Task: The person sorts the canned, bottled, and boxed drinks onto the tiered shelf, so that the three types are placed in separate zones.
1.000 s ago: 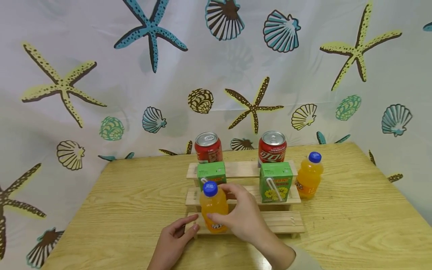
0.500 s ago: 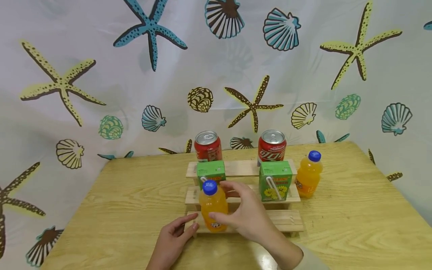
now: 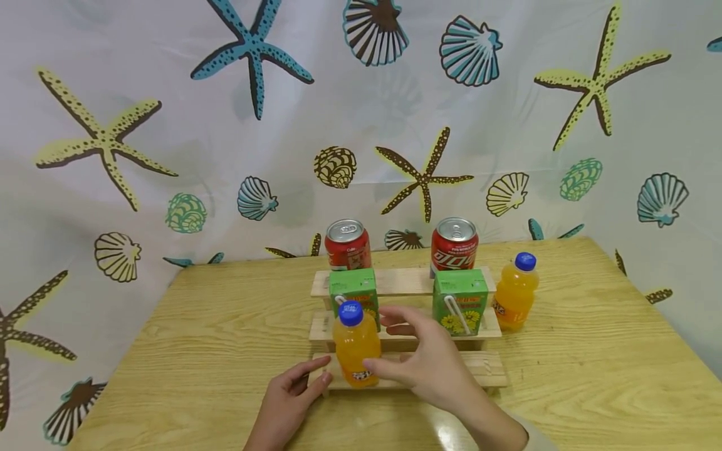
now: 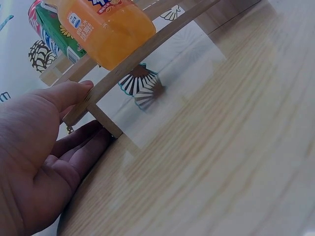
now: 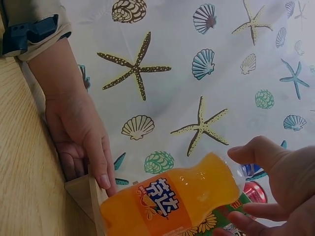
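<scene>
An orange soda bottle (image 3: 356,351) with a blue cap stands upright on the left part of the lowest step of a wooden tiered rack (image 3: 476,369). Beside it my right hand (image 3: 431,369) is spread, its thumb by the bottle's right side and the other fingers apart from it; in the right wrist view this hand (image 5: 288,189) is loose around the neck end. My left hand (image 3: 284,401) grips the rack's front left end. The left wrist view puts the thumb of that hand (image 4: 34,147) on the step's edge, fingers at the wooden leg (image 4: 105,120).
Two green drink cartons, one left (image 3: 352,283) and one right (image 3: 459,307), stand on the middle step. Behind them, on the top step, are two red cola cans (image 3: 346,247) (image 3: 454,247). A second orange soda bottle (image 3: 516,294) stands on the table (image 3: 225,338), right of the rack.
My right hand has loosened from the orange soda bottle and drawn a little to the right. The bottle and my left hand have stayed in place.
</scene>
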The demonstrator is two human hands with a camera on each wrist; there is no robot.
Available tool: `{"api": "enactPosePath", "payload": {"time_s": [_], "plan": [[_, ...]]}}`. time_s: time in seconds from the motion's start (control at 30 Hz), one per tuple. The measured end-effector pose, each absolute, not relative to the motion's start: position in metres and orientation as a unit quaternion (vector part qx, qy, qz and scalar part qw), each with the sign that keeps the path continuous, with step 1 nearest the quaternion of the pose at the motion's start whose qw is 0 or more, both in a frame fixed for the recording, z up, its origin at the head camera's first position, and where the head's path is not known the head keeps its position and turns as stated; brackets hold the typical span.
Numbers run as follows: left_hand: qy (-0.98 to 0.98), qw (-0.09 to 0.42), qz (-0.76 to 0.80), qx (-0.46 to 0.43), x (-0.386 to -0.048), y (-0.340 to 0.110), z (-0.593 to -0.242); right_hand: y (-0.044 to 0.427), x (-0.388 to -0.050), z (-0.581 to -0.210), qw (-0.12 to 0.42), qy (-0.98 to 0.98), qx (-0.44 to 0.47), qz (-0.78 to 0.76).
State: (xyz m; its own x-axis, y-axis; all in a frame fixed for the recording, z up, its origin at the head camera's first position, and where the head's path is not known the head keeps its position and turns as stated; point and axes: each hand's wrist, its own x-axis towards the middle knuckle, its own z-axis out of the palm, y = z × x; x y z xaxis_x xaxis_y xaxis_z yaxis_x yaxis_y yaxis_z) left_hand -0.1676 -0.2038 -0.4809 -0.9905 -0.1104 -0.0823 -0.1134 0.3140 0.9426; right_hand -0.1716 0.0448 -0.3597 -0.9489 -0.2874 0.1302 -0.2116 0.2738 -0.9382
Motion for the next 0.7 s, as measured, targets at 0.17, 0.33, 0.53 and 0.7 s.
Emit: {"api": "enactPosePath", "payload": {"time_s": [0.17, 0.33, 0.53, 0.7], "plan": [[0.809, 0.003, 0.583, -0.075, -0.168, -0.203, -0.480, 0.049, -0.169, -0.354, 0.042, 0.792, -0.156, -0.588], [0.813, 0.003, 0.578, -0.073, -0.169, -0.204, -0.480, 0.054, -0.171, -0.352, 0.022, 0.809, -0.150, -0.568], [0.816, 0.007, 0.573, -0.078, -0.169, -0.202, -0.479, 0.062, -0.172, -0.348, 0.034, 0.800, -0.171, -0.575], [0.817, 0.012, 0.571, -0.081, -0.169, -0.203, -0.478, 0.067, -0.171, -0.344, 0.052, 0.794, -0.172, -0.581]]}}
